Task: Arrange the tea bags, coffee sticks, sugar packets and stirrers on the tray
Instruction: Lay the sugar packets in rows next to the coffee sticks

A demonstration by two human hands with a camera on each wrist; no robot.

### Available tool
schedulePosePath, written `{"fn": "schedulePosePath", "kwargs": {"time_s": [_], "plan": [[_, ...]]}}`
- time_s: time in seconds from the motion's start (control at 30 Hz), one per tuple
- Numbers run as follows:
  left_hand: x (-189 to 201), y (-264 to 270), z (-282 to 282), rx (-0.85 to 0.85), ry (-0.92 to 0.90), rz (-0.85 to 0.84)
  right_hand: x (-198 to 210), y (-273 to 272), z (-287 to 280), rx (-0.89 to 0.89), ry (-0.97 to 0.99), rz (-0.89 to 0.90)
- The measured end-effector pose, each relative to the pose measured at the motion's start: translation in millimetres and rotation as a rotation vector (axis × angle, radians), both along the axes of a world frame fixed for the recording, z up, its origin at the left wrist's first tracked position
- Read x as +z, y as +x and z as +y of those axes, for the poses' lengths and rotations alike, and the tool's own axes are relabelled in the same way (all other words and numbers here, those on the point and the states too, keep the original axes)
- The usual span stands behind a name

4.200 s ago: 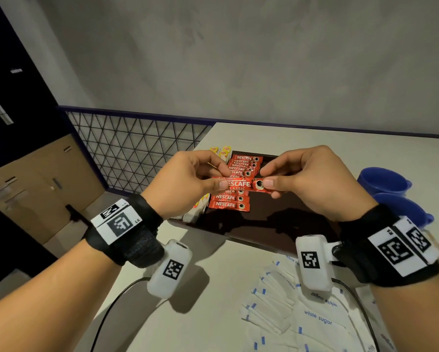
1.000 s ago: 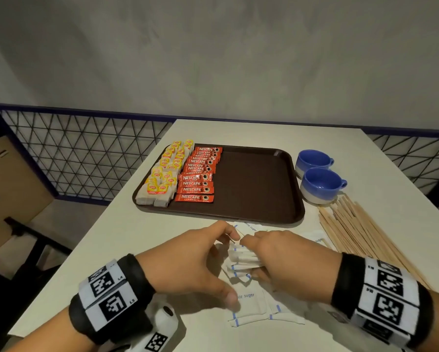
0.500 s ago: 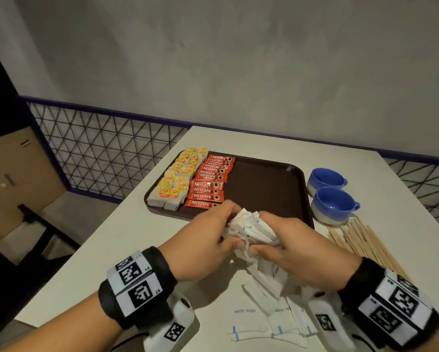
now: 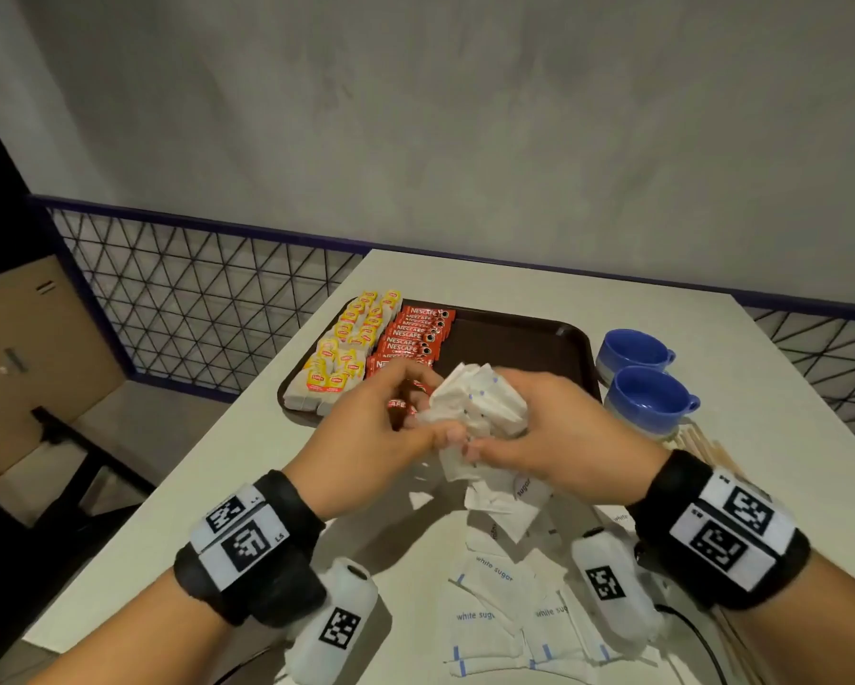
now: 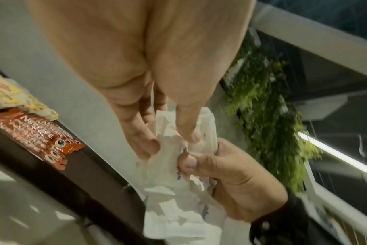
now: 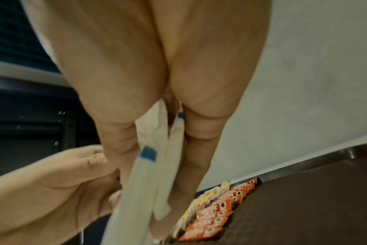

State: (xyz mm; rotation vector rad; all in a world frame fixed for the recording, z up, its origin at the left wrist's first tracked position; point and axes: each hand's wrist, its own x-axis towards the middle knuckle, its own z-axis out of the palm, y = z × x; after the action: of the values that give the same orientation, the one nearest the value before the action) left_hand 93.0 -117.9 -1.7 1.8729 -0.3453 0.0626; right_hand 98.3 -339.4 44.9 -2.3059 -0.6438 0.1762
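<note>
White paper sugar packets with blue end stripes [image 4: 479, 405] are bunched between both hands, held in the air just above the near edge of the dark brown plastic tray [image 4: 514, 348]. Right hand [image 4: 559, 437]: fingers curled round the bunch, thumb pressing it from the near side. Left hand [image 4: 366, 437]: fingers [image 5: 146, 140] pinching the opposite end of the same bunch; the left wrist view confirms contact on the paper. The bundle is untidy, with several packets hanging loose beneath the right palm.

More of the same white packets [image 4: 494, 615] lie scattered on the pale worktop [image 4: 208, 491] near the wrists. On the tray, yellow-tagged tea bags [image 4: 346, 348] fill the left column and red Nescafe coffee sticks [image 4: 410, 336] lie in a row beside them, touching or nearly so. The tray's right half is bare. Thin wooden stirrers [image 4: 702, 444] lie on the worktop to the right, just nearer than two blue ceramic cups [image 4: 647, 388].

Assessment: tea and coffee appear done; the sugar step is in hand; stirrers are not yet started. The next move likely calls for squaring the bunch into an even stack, then laying it on the bare tray surface beside the coffee row without disturbing that row. The loose hanging packets risk slipping out. The packets on the worktop will need a further pickup.
</note>
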Motion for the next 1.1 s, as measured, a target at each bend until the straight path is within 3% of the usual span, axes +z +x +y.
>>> {"fn": "schedulePosePath", "kwargs": {"time_s": [0.1,0.23,0.3,0.47,0.67,0.87,1.1], "plan": [[0.6,-3.2,6.3,0.016,-0.217,0.155,12.2,1.5,-0.8,-0.059,0.181,-0.007],[1.4,-20.4,-7.4,-0.185,-0.413,0.402,18.2,2.5,10.2,-0.105,0.475,0.034],[6.1,-29.2,-15.0,-0.235,-0.483,0.41,15.3,0.4,19.0,-0.095,0.582,0.062],[9.3,-30.3,-12.6,-0.134,-0.621,0.42,1.5,-10.0,34.6,-0.131,0.771,0.112],[-8.2,-32.1,-4.8,-0.081,-0.585,0.412,-27.0,-21.6,33.7,-0.237,0.955,0.159],[-14.9,-30.1,-2.4,-0.168,-0.675,0.502,-37.5,-23.2,26.3,-0.278,1.191,0.298],[-18.8,-29.0,-15.6,-0.111,-0.824,0.62,-40.1,-25.0,31.8,-0.259,1.32,0.435]]}}
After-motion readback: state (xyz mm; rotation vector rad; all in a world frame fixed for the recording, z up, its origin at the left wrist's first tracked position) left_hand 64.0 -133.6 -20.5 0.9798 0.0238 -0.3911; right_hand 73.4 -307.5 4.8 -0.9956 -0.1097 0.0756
